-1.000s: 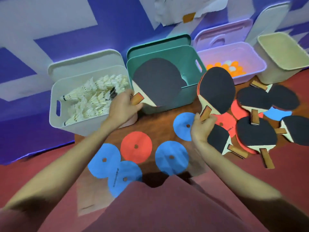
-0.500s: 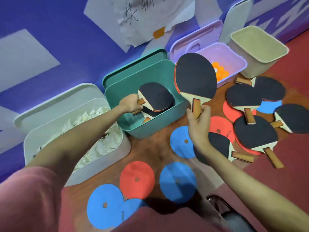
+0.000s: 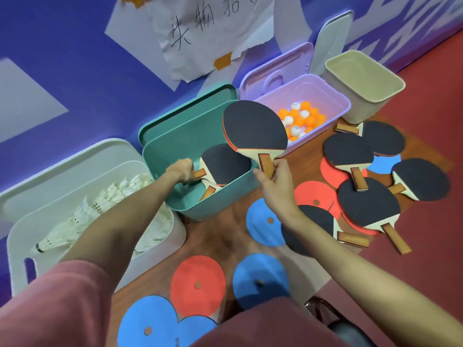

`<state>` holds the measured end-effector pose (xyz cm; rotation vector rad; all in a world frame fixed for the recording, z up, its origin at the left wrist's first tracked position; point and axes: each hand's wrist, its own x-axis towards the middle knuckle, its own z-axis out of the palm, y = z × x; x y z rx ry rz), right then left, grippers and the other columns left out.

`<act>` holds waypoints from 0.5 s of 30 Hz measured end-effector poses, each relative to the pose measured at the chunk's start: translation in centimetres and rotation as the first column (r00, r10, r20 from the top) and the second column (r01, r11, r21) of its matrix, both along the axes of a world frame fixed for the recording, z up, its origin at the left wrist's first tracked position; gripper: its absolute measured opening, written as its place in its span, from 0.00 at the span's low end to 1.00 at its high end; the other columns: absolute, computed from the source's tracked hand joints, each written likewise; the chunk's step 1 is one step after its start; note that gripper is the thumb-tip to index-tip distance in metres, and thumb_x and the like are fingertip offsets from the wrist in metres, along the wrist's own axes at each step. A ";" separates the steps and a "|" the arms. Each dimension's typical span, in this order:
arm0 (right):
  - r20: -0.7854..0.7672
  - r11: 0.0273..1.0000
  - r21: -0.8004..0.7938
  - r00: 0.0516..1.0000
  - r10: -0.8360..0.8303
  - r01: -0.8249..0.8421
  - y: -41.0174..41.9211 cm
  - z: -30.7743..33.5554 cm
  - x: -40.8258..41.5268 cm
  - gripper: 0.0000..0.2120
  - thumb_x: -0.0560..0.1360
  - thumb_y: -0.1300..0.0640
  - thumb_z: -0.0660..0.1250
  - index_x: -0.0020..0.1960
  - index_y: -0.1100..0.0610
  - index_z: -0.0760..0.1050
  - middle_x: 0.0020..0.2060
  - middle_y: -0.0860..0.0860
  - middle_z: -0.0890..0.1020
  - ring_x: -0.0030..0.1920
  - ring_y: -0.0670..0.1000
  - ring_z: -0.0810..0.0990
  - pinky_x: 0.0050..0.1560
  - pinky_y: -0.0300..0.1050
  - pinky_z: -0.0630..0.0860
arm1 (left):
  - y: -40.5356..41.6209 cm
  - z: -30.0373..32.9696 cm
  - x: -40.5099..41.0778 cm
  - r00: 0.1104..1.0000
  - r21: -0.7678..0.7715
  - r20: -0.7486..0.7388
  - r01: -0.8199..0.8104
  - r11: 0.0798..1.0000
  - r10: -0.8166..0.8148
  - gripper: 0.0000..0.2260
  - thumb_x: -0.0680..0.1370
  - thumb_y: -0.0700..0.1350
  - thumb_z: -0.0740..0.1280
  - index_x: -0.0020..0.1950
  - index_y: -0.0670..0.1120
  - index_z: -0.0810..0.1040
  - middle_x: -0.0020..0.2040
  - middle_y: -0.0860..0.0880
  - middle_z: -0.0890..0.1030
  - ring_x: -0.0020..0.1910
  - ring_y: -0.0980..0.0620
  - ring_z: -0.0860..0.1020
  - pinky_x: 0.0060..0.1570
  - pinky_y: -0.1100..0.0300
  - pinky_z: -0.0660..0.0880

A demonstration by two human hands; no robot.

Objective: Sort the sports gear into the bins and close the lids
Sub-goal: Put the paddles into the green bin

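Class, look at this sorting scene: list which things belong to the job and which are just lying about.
Part of the job:
teal bin
paddle in left hand
paddle in right hand
loose paddles
white bin of shuttlecocks
purple bin of balls
beige bin
flat discs

Just lying about:
paper sign

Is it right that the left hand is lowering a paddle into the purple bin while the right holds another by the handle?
Not quite: in the head view the left hand lowers its paddle into the teal bin; the purple bin holds balls. The right hand does hold another paddle by the handle.
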<state>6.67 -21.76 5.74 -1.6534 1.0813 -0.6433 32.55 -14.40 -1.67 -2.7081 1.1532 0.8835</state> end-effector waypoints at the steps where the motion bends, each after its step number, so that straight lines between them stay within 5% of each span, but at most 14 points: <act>1: -0.011 0.999 0.043 1.000 0.023 -0.023 -0.1 0.2 0.9 0.11 0.74 0.59 0.67 0.41 0.57 0.64 0.33 0.45 0.66 0.33 0.45 0.66 0.34 0.38 0.63 | 0.3 0.6 0.2 1.000 -0.002 0.011 -0.017 1.000 0.018 0.14 0.72 0.53 0.70 0.42 0.41 0.78 0.41 0.42 0.80 0.41 0.43 0.78 0.45 0.53 0.76; 4: -0.016 0.980 0.191 0.998 0.068 -0.063 0.0 0.2 4.2 0.14 0.71 0.58 0.66 0.35 0.53 0.61 0.30 0.47 0.64 0.34 0.51 0.66 0.34 0.42 0.65 | 1.3 2.5 0.7 0.996 -0.056 0.064 -0.056 0.997 0.059 0.10 0.73 0.43 0.67 0.49 0.38 0.79 0.49 0.40 0.82 0.48 0.41 0.79 0.46 0.54 0.75; 7: 0.048 0.929 0.364 0.997 0.053 -0.066 0.9 -0.2 7.3 0.14 0.71 0.65 0.62 0.34 0.53 0.61 0.29 0.51 0.63 0.33 0.52 0.65 0.28 0.41 0.59 | 2.6 4.6 0.9 0.991 -0.150 0.102 -0.064 0.987 0.080 0.10 0.74 0.42 0.66 0.52 0.39 0.78 0.52 0.40 0.81 0.51 0.40 0.78 0.48 0.53 0.74; 13: -0.058 0.868 0.496 0.995 0.077 -0.038 2.6 0.1 11.9 0.11 0.75 0.67 0.58 0.38 0.56 0.62 0.35 0.53 0.68 0.28 0.49 0.66 0.13 0.30 0.56 | 7.1 7.7 -0.3 0.966 -0.475 0.235 0.014 0.880 0.111 0.16 0.74 0.42 0.68 0.60 0.40 0.74 0.57 0.41 0.79 0.56 0.40 0.77 0.56 0.49 0.73; 15: -0.066 0.846 0.512 0.975 0.211 -0.148 3.0 0.7 12.0 0.10 0.77 0.66 0.57 0.39 0.55 0.64 0.35 0.50 0.68 0.32 0.47 0.68 0.15 0.31 0.65 | 9.1 8.3 -1.0 0.966 -0.573 0.216 0.005 0.820 0.145 0.14 0.74 0.41 0.68 0.59 0.40 0.76 0.56 0.41 0.79 0.56 0.41 0.76 0.57 0.50 0.73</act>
